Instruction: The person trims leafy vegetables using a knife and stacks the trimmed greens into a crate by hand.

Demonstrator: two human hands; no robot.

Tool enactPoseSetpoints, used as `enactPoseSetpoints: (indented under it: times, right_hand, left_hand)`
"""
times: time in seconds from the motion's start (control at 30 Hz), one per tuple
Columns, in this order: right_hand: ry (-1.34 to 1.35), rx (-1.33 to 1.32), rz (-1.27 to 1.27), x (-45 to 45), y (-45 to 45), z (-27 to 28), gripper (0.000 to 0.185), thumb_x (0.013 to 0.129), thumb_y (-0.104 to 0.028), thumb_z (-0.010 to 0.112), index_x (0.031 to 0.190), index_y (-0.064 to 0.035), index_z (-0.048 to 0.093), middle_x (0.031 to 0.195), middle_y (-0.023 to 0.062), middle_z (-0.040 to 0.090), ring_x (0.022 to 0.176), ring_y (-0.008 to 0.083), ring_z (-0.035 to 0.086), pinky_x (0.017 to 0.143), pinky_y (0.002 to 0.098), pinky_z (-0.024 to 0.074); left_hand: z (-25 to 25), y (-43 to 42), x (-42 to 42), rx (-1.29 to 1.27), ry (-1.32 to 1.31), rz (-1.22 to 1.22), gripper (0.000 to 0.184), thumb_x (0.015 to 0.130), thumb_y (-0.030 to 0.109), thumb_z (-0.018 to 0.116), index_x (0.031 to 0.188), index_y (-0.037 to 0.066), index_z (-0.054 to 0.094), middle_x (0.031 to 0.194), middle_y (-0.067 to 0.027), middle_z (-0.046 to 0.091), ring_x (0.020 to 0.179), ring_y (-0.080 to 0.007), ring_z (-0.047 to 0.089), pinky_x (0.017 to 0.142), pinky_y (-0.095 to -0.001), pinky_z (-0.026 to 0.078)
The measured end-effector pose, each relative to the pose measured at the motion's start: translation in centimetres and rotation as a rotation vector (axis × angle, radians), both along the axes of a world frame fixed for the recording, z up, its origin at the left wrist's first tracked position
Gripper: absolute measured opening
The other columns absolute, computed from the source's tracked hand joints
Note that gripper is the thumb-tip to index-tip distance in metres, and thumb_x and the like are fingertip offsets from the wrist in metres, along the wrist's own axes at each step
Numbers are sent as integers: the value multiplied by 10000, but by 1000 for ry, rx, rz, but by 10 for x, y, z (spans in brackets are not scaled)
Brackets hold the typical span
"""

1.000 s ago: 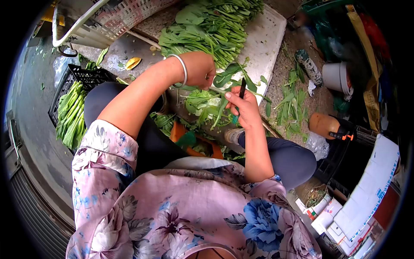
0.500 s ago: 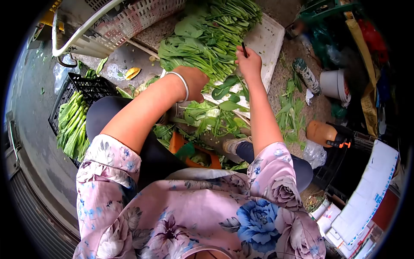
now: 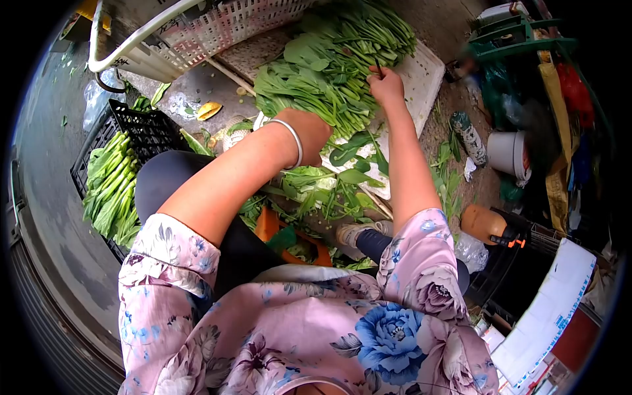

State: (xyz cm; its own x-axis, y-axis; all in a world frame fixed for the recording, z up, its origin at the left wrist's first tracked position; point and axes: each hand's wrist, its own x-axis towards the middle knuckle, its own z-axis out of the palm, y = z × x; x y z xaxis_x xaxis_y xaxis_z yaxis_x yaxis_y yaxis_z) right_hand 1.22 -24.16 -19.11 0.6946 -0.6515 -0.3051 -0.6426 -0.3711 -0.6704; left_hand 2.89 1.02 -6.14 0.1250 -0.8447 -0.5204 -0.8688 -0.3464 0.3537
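You get no fully legible text in this view. Basket (image 3: 227, 41): dark characters marked on its wall, too blurred for you to read. White panel (image 3: 536, 326): blue print along one edge, one larger cluster beside a small line; you can't make out either.

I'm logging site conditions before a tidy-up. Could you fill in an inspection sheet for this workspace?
Surface: white board on the ground, largely covered.
Job's things: pile of leafy greens on the board; slim dark tool, its lower part hidden.
Clutter: loose leaves around the board's near edge; yellow scrap near the white basket.
Hands: left hand by the pile's near edge, fingers hidden; right hand grips the tool at the pile's right side.
Cables: nothing seen.
Surroundings: black crate holding greens at left; grey pot and brownish bottle at right.
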Motion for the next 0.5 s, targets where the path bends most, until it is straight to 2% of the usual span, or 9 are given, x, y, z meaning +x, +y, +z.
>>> enactPoseSetpoints:
  times: [0.07,0.1,0.17,0.3,0.37,0.5]
  right_hand:
    - [49,-63,35,6,0,1,267,806,-232,577,1056,-148,622,940,79,642,851,236,607,745,351,464]
    - [49,-64,38,9,1,3,267,806,-232,577,1056,-148,622,940,79,642,851,236,607,745,351,464]
    - [90,-165,200,14,3,7,231,799,-200,588,1023,-165,632,913,66,647,840,213,609,732,338,466]
    - [38,-201,289,15,2,16,202,781,-159,610,982,-165,639,891,56,649,816,203,610,719,332,468]
    - [-5,-205,353,13,2,15,233,740,-86,648,972,-79,643,852,42,655,751,142,598,704,278,458]
    - [28,-233,374,17,0,12,220,737,-90,654,957,-75,644,861,51,656,767,148,604,705,282,458]
  left_hand:
    - [0,2,0,-5,-3,1,421,710,318,647,1035,67,555,887,-135,631,877,-291,603,766,-396,469]
    - [0,2,0,-7,-4,5,417,709,317,648,1029,66,557,887,-136,631,878,-291,602,767,-396,469]
    - [0,3,0,-12,-6,15,413,708,317,650,1023,66,559,886,-136,631,879,-290,602,767,-395,468]
    - [-1,2,0,-15,8,41,402,702,313,660,1002,63,567,885,-135,631,888,-289,599,769,-396,465]
    - [-1,1,-2,-10,15,41,401,699,313,663,997,62,569,885,-134,630,891,-290,598,770,-396,464]
    - [0,0,-1,-13,15,37,418,692,320,674,1002,61,569,882,-136,629,891,-293,597,772,-398,461]
